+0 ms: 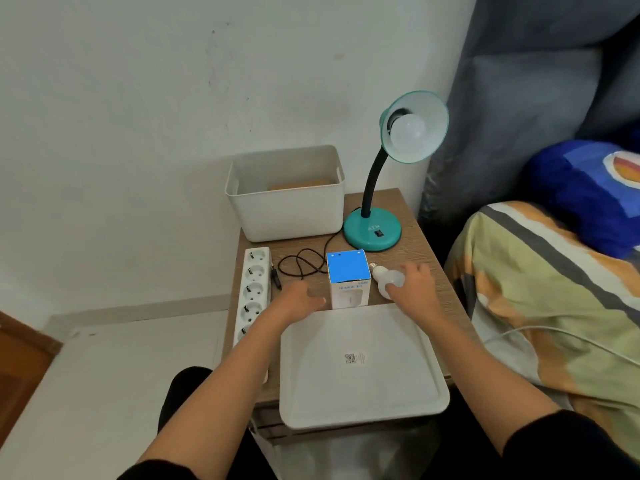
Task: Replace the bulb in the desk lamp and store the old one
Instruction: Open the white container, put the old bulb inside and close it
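A teal desk lamp (373, 230) stands at the back right of a small wooden table (420, 251), with a white bulb (408, 130) screwed in its shade. A second white bulb (386, 277) lies on the table, its metal base toward a small blue-topped white box (347, 282). My right hand (414, 289) rests on this loose bulb, fingers curled over its globe. My left hand (298, 301) lies flat on the table just left of the box, holding nothing. A white storage bin (287, 206) stands open at the back left.
A white bin lid (360, 365) lies at the table's front. A white power strip (251, 296) runs along the left edge, with the lamp's black cord and plug (301, 266) beside it. A bed with a patterned cover (554, 306) is close on the right.
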Tool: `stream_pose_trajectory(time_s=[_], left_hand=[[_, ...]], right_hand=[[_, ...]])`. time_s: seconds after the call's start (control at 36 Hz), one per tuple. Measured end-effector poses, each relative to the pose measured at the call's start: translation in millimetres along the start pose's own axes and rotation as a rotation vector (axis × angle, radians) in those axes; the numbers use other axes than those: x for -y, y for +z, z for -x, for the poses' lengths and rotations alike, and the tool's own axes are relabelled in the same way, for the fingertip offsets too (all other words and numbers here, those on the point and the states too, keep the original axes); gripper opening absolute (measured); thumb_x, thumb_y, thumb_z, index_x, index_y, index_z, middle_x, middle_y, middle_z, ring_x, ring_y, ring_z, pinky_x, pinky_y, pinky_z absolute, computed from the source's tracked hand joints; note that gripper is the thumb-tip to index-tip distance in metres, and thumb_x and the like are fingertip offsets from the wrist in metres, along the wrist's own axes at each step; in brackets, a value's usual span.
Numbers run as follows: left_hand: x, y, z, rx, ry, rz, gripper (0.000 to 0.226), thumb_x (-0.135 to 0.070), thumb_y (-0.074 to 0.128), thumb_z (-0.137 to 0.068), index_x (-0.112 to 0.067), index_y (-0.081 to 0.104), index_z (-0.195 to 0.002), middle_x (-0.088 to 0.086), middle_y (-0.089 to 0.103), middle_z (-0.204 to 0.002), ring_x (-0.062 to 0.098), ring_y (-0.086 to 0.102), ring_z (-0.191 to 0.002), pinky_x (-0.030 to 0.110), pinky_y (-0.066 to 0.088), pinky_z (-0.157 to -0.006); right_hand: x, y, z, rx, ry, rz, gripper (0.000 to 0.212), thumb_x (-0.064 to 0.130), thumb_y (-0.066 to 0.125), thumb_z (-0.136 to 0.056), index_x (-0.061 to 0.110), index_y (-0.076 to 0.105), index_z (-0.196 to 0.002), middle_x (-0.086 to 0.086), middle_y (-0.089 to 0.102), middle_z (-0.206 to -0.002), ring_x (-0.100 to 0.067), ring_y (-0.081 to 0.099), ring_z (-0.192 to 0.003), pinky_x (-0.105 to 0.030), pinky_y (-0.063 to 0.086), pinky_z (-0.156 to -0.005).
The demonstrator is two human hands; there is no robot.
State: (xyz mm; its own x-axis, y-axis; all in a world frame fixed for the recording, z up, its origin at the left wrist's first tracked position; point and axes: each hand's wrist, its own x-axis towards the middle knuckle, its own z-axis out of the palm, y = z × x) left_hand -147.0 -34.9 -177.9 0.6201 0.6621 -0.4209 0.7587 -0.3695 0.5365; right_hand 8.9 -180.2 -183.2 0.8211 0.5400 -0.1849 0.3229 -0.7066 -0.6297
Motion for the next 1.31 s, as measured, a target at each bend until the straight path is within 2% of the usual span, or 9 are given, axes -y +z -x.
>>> stream_pose_trajectory(time_s=[0.22,0.36,0.5,0.64,0.72,0.81,0.89,1.06,1.31], left_hand=[[-8,-10,-18,0.047,0.026,-0.180,0.014,-0.025,0.055,-0.087,-0.013,0.054,-0.095,0.007,0.054,-0.099,0.021,0.052,-0.089,0.032,0.045,-0.082],[-7,-13,-19,0.053,0.015,-0.231,0.016,-0.023,0.054,-0.085,-0.017,0.047,-0.072,0.005,0.051,-0.089,0.022,0.050,-0.083,0.030,0.043,-0.074],[-3,-16,-9,0.044,0.001,-0.205,0.017,-0.021,0.053,-0.086,-0.009,0.052,-0.075,0.004,0.051,-0.078,0.020,0.049,-0.074,0.026,0.037,-0.058],[-5,-31,8,0.024,-0.008,-0.214,0.028,-0.013,0.049,-0.088,0.011,0.057,-0.099,0.026,0.061,-0.101,0.040,0.059,-0.091,0.032,0.043,-0.064],[-12,-49,17,0.006,-0.010,-0.248,0.023,-0.011,0.045,-0.089,0.006,0.058,-0.080,0.019,0.054,-0.080,0.028,0.049,-0.070,0.025,0.035,-0.052],[-22,-71,20,-0.046,0.030,-0.233,0.024,-0.017,0.050,-0.090,0.003,0.062,-0.091,0.025,0.058,-0.090,0.030,0.054,-0.080,0.034,0.044,-0.066],[-31,-95,17,-0.105,0.087,-0.184,0.015,-0.022,0.055,-0.088,-0.008,0.058,-0.090,0.010,0.054,-0.090,0.024,0.052,-0.085,0.030,0.041,-0.072],[-54,-151,-3,-0.228,0.204,-0.140,0.038,-0.028,0.057,-0.089,-0.008,0.053,-0.121,0.010,0.055,-0.123,0.025,0.054,-0.110,0.032,0.043,-0.090],[-70,-207,-70,-0.318,0.228,-0.111,0.029,-0.024,0.055,-0.087,-0.008,0.058,-0.110,0.011,0.059,-0.114,0.027,0.059,-0.100,0.033,0.047,-0.084]], right_hand=[[8,12,-16,0.048,0.029,0.015,0.058,0.026,0.063,-0.085,0.010,0.037,-0.134,-0.013,0.036,-0.137,-0.032,0.042,-0.125,-0.044,0.041,-0.099],[11,13,-17,0.041,0.040,-0.004,0.057,0.025,0.064,-0.085,0.009,0.038,-0.132,-0.015,0.041,-0.135,-0.030,0.045,-0.122,-0.040,0.043,-0.095],[14,11,-12,0.016,0.060,-0.054,0.056,0.025,0.066,-0.082,0.008,0.040,-0.129,-0.016,0.044,-0.132,-0.030,0.047,-0.119,-0.042,0.044,-0.096],[28,-4,-3,-0.041,0.039,-0.107,0.057,0.028,0.067,-0.079,0.009,0.041,-0.126,-0.014,0.047,-0.125,-0.029,0.050,-0.112,-0.043,0.050,-0.089],[44,-19,-1,-0.095,-0.038,-0.124,0.051,0.028,0.065,-0.079,0.011,0.042,-0.122,-0.009,0.048,-0.119,-0.025,0.050,-0.105,-0.037,0.049,-0.082],[66,-37,1,-0.122,-0.133,-0.129,0.051,0.023,0.065,-0.081,0.010,0.041,-0.125,-0.008,0.045,-0.119,-0.022,0.048,-0.106,-0.034,0.047,-0.086],[90,-49,-5,-0.141,-0.207,-0.143,0.058,0.023,0.069,-0.078,0.007,0.043,-0.127,-0.014,0.046,-0.124,-0.026,0.049,-0.111,-0.037,0.048,-0.091],[142,-59,-25,-0.170,-0.340,-0.154,0.055,0.020,0.066,-0.075,0.004,0.046,-0.123,-0.015,0.051,-0.118,-0.029,0.051,-0.105,-0.031,0.039,-0.081],[199,-43,-91,-0.086,-0.353,-0.232,0.048,0.027,0.061,-0.081,0.011,0.044,-0.124,-0.009,0.047,-0.115,-0.021,0.049,-0.095,-0.036,0.049,-0.081]])
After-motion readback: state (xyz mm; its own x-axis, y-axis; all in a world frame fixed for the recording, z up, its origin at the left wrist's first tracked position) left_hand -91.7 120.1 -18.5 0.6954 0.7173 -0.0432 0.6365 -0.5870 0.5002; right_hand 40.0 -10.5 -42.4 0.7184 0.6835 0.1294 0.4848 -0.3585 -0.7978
